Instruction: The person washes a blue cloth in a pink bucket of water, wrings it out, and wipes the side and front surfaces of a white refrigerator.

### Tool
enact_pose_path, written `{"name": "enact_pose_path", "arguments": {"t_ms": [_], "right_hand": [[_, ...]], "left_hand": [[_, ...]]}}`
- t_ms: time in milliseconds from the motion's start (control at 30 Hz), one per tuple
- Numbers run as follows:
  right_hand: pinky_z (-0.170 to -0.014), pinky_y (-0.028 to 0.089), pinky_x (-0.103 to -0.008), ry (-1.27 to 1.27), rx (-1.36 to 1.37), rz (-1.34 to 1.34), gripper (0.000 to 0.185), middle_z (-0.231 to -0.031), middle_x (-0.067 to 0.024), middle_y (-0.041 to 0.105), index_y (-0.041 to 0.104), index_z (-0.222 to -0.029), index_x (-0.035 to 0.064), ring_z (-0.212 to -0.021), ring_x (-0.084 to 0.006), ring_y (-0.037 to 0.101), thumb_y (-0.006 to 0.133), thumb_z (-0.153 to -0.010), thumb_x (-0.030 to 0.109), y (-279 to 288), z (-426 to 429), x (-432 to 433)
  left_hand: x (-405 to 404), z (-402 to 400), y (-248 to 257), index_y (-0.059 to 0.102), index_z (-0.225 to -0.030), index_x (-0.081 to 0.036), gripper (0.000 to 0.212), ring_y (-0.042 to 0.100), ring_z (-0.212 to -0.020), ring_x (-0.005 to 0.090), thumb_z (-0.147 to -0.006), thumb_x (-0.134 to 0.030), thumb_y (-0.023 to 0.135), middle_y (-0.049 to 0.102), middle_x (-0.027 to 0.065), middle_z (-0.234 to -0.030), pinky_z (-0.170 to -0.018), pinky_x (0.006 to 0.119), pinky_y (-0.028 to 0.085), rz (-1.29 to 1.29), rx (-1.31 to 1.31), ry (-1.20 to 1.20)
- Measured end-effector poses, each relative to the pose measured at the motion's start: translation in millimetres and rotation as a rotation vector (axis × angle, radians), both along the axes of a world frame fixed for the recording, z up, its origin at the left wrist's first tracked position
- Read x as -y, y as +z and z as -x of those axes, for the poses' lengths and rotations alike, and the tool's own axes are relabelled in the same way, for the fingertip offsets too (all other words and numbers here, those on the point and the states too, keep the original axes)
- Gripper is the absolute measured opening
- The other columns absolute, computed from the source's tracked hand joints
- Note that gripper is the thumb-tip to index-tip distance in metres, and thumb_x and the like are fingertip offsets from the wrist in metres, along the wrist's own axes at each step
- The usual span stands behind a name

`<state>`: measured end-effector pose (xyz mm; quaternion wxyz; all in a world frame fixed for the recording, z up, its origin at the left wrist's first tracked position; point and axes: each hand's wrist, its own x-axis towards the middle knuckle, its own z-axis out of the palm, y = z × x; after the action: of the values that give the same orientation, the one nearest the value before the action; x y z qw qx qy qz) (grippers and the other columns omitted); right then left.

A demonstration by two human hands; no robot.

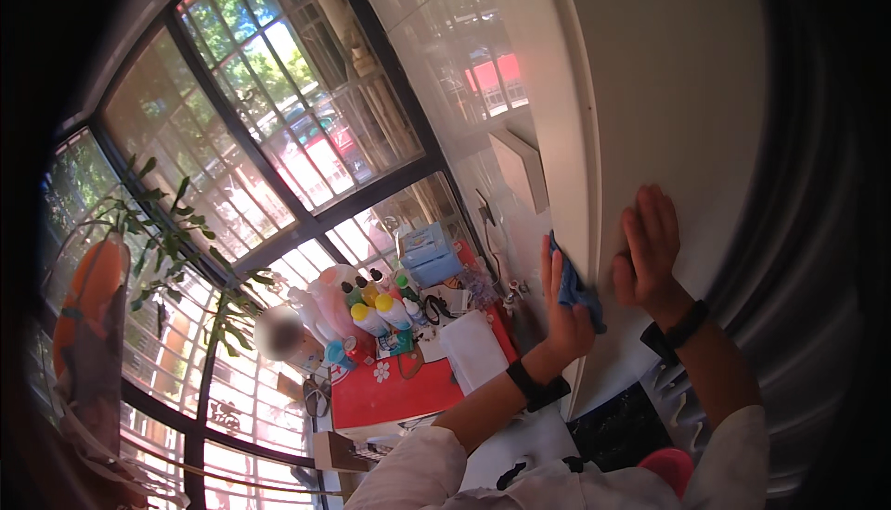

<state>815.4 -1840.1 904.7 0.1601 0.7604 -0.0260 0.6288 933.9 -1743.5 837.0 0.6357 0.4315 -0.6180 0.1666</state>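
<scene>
My left hand [567, 311] presses a crumpled blue cloth [576, 291] against the cream door frame edge [581, 183], its fingers pointing up along the frame. To its right, my right hand [649, 249] lies with its fingers against the pale flat panel [682, 106] beyond the edge, and no object shows in it. Both wrists carry black bands.
On the left, a table with a red cover [397, 388] holds several bottles [376, 311], a blue box [428, 256] and a folded white cloth [473, 350]. Barred windows [278, 92] and a leafy plant [174, 231] stand behind. A pink bucket [667, 468] is low at the right.
</scene>
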Motion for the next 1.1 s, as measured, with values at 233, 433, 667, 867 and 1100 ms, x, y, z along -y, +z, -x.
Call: {"name": "enact_pose_path", "arguments": {"t_ms": [233, 433, 667, 867, 1100], "right_hand": [[-0.105, 0.029, -0.0526, -0.023, 0.012, 0.004, 0.045, -0.132, -0.0263, 0.047, 0.052, -0.124, -0.0027, -0.124, -0.0436, 0.043, 0.041, -0.088, 0.023, -1.1, 1.7, 0.2], [-0.106, 0.028, -0.0521, 0.007, 0.017, 0.011, 0.046, -0.133, -0.0264, 0.047, 0.053, -0.124, -0.0029, -0.126, -0.0432, 0.042, 0.04, -0.089, 0.024, -0.6, -1.6, 1.0], [-0.106, 0.028, -0.0523, -0.006, 0.017, 0.003, 0.045, -0.134, -0.0256, 0.046, 0.052, -0.124, -0.0025, -0.126, -0.0431, 0.042, 0.04, -0.089, 0.023, -2.6, -1.6, 0.1], [-0.105, 0.029, -0.0525, -0.023, 0.015, -0.001, 0.045, -0.133, -0.0258, 0.047, 0.052, -0.124, -0.003, -0.125, -0.0431, 0.042, 0.041, -0.089, 0.023, -2.1, 2.0, -0.4], [-0.105, 0.029, -0.0529, 0.055, 0.012, -0.005, 0.045, -0.132, -0.0259, 0.047, 0.052, -0.125, -0.0026, -0.125, -0.0437, 0.042, 0.043, -0.087, 0.02, -0.9, -1.0, 0.4]], "left_hand": [[6.5, 11.4, -8.1, 0.01, -0.146, 0.004, 0.064, 0.014, -0.137, 0.0494, -0.094, -0.025, 0.033, 0.009, 0.0351, -0.148, -0.111, 0.05, 0.012, 0.057, -0.012, 0.042], [-11.1, 11.5, -111.8, 0.007, -0.146, 0.004, 0.066, 0.013, -0.137, 0.0505, -0.094, -0.024, 0.034, 0.006, 0.0364, -0.147, -0.111, 0.051, 0.014, -0.158, -0.036, 0.038], [1.1, 3.1, -7.1, 0.006, -0.144, 0.009, 0.072, 0.009, -0.14, 0.0439, -0.095, -0.035, 0.034, 0.004, 0.0318, -0.15, -0.112, 0.047, 0.01, -0.024, -0.004, -0.008], [4.7, 9.5, 7.5, 0.01, -0.145, 0.007, 0.067, 0.015, -0.136, 0.0513, -0.088, -0.016, 0.037, 0.009, 0.0378, -0.146, -0.111, 0.051, 0.015, 0.019, -0.025, 0.037], [-17.4, 8.9, -122.7, 0.005, -0.145, 0.006, 0.07, 0.012, -0.136, 0.0526, -0.091, -0.023, 0.038, 0.003, 0.0386, -0.146, -0.11, 0.052, 0.016, -0.234, -0.009, 0.029]]}}
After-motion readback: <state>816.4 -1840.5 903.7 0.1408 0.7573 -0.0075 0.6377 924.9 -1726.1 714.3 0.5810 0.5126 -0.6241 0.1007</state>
